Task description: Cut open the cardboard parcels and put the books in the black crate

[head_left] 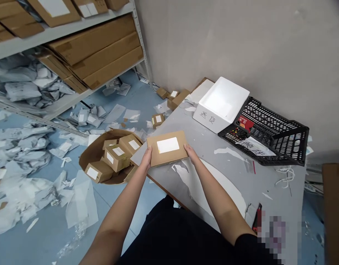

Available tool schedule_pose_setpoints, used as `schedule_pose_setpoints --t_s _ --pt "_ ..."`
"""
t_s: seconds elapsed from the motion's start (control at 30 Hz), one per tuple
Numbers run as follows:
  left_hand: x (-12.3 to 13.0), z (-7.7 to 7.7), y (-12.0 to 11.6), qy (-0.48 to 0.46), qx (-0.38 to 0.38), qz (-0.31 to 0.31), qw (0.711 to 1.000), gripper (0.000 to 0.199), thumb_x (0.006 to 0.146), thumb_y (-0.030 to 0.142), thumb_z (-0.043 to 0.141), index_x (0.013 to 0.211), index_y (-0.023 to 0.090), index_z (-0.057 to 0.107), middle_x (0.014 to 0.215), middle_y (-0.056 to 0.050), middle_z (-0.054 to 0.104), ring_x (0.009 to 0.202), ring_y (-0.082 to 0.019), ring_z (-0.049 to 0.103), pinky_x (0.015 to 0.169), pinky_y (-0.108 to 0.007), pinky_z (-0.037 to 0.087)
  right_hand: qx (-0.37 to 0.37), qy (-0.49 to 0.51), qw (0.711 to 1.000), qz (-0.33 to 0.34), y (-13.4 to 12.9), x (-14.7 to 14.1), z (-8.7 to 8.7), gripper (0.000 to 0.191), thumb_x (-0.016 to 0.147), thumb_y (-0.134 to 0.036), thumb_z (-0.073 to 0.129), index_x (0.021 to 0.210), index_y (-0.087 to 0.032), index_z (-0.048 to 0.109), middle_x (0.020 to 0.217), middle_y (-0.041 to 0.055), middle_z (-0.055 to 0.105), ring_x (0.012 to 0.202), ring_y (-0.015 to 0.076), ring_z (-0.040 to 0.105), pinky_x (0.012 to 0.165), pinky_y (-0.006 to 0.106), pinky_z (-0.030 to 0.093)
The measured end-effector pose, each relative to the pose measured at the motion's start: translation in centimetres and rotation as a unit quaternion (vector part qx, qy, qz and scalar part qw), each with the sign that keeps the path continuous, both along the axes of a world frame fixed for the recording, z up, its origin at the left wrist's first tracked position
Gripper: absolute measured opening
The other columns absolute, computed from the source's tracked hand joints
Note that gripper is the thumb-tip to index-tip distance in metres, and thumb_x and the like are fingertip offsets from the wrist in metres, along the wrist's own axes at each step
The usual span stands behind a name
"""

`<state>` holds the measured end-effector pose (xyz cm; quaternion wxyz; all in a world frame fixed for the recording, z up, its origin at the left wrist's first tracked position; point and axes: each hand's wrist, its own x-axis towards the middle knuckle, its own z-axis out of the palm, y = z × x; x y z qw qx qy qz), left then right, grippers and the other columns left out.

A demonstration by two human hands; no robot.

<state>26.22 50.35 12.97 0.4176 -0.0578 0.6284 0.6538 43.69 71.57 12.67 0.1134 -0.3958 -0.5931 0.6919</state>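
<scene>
The bare left forearm and right forearm angle inward and forward, the left grip and right grip curled, facing each other, thumbs on top.

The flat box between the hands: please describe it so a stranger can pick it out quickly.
At the edge of the grey table, the left hand and right hand grip a flat kraft box with a white label. It is thinner than the small cartons in the brown bag nearby.

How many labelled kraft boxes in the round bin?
4 in the round bin: the front box, middle box, right box and rear box. More may be hidden underneath.
</scene>
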Motion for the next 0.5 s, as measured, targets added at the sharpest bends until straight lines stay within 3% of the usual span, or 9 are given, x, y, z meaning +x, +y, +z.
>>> schedule_pose_setpoints --t_s 0.1,0.2,0.37,0.5 --pt "2.0 1.4 0.8 0.059 0.015 -0.009 0.998 0.059 0.090 0.065 0.045 0.129 0.022 0.057 0.130 -0.009 0.063 0.119 -0.024 0.060 0.096 -0.035 0.052 -0.004 0.009 0.999 -0.039 -0.6 3.2 0.7 0.065 0.074 -0.072 0.059 0.118 -0.024 0.065 0.128 0.0057 0.066 0.119 0.0258 0.058 0.103 0.040 0.043" --pt "5.1 2.2 1.5 0.105 0.024 -0.035 0.994 0.057 0.091 0.065 0.043 0.125 0.022 0.059 0.131 -0.007 0.063 0.124 -0.023 0.056 0.099 -0.034 0.049 0.002 0.017 0.994 -0.106 -1.6 9.6 1.5 0.062 0.077 -0.073 0.055 0.116 -0.025 0.065 0.129 0.0047 0.064 0.122 0.0254 0.055 0.105 0.040 0.041" --pt "11.3 2.1 5.4 0.056 0.070 -0.159 0.983 0.061 0.089 0.071 0.038 0.117 0.022 0.059 0.123 -0.008 0.066 0.110 -0.022 0.063 0.085 -0.032 0.053 -0.035 0.024 0.959 -0.279 -4.5 22.4 2.0 0.060 0.082 -0.076 0.042 0.107 -0.027 0.065 0.114 0.0028 0.071 0.106 0.0257 0.064 0.088 0.038 0.051" --pt "16.8 1.5 9.4 0.038 0.081 -0.272 0.958 0.055 0.087 0.070 0.042 0.099 0.021 0.061 0.117 -0.009 0.067 0.104 -0.021 0.064 0.079 -0.028 0.052 -0.011 0.012 0.924 -0.382 -6.9 30.2 1.8 0.061 0.083 -0.076 0.036 0.109 -0.028 0.064 0.110 0.0023 0.072 0.101 0.0243 0.066 0.084 0.037 0.052"
